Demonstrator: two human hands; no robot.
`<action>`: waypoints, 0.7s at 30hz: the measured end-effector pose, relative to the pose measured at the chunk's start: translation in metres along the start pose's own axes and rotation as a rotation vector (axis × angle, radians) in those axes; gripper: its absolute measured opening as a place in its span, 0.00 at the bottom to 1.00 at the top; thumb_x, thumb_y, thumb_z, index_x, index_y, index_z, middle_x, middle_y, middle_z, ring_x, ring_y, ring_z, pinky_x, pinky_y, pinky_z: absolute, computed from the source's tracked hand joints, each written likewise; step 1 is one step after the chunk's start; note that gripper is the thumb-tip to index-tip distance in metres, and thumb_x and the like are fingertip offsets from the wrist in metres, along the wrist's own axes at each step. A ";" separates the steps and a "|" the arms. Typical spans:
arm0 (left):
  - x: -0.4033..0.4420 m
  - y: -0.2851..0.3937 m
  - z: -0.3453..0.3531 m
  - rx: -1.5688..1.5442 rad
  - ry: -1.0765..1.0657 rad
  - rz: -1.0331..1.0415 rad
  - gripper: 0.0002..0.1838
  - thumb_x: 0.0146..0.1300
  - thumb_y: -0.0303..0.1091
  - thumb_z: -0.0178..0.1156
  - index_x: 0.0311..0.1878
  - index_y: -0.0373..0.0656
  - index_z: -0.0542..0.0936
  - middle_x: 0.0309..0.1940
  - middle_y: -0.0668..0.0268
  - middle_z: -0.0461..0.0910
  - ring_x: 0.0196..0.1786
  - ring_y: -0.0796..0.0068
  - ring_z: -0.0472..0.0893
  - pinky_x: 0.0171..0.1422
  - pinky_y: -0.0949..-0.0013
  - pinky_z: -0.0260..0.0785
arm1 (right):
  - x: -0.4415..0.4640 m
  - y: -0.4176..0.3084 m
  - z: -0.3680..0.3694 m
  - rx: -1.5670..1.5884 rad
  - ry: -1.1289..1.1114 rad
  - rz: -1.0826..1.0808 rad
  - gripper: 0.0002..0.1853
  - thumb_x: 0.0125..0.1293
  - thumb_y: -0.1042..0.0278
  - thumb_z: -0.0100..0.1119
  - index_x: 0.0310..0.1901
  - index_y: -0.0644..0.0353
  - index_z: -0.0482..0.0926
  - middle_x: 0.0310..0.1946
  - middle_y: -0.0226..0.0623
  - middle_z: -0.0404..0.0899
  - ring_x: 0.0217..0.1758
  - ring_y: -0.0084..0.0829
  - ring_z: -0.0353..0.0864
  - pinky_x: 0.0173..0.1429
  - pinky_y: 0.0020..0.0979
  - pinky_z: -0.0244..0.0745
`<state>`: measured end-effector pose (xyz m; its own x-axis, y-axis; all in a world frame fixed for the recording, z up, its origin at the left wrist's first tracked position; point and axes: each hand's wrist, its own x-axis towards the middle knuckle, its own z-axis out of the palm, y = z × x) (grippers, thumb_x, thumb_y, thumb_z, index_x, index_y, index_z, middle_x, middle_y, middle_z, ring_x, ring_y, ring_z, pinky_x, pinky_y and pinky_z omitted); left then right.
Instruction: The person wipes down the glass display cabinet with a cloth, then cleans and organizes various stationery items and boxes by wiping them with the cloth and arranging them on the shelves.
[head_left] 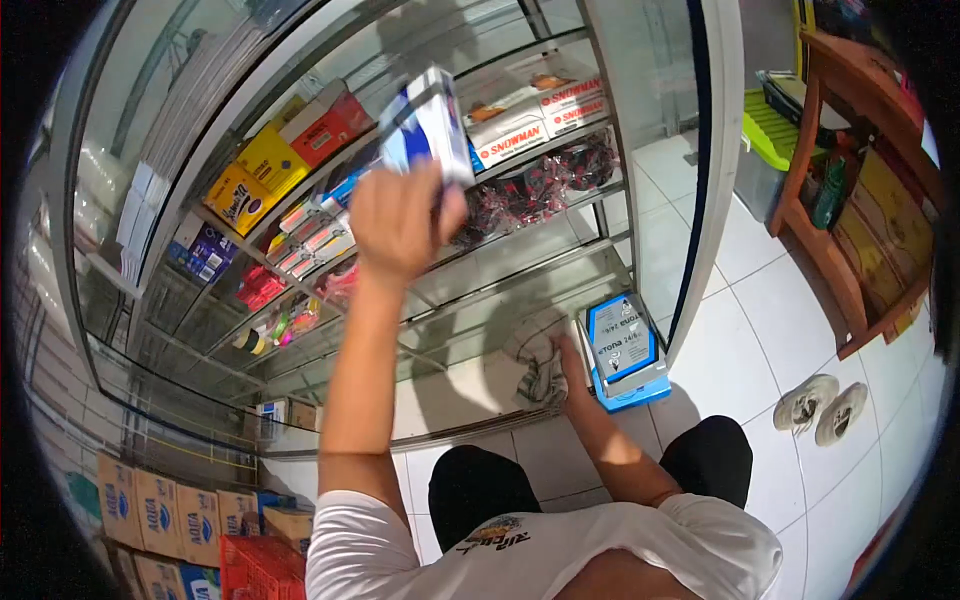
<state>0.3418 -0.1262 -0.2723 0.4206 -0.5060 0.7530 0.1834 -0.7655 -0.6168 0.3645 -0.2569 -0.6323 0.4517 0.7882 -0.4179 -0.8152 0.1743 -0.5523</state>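
Note:
My left hand [400,220] is raised in front of the shelves, closed around a blue and white box [432,125] that is smeared by motion. Low at the cabinet's bottom shelf, my right hand [570,375] grips a crumpled grey-white cloth [538,358]. Just right of that hand lies a stack of blue and white boxes, the upper one an Etona 24/6 box [625,340]. Behind the raised box, white Snowman boxes [515,140] stand on a shelf. Plastic-wrapped dark and red items [540,190] sit one level below.
The glass cabinet's frame [612,120] and open door edge [708,200] border the shelves. Yellow boxes [255,180] and a red box [330,130] stand left. A wooden rack [815,200], shoes [820,408], Aqua cartons [158,510] and a red crate [258,570] are around me.

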 end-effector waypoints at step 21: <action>-0.181 0.321 0.080 -0.897 -0.909 0.002 0.06 0.57 0.27 0.50 0.37 0.41 0.75 0.33 0.59 0.73 0.33 0.61 0.76 0.40 0.65 0.72 | 0.033 0.043 -0.056 -0.017 -0.138 -0.055 0.19 0.63 0.56 0.48 0.44 0.64 0.77 0.40 0.40 0.79 0.37 0.32 0.77 0.41 0.28 0.70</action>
<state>0.3959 -0.2490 -0.6249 0.9393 -0.3262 0.1065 -0.3300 -0.9438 0.0198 0.3648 -0.2569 -0.7098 0.4406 0.8517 -0.2836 -0.7837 0.2109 -0.5842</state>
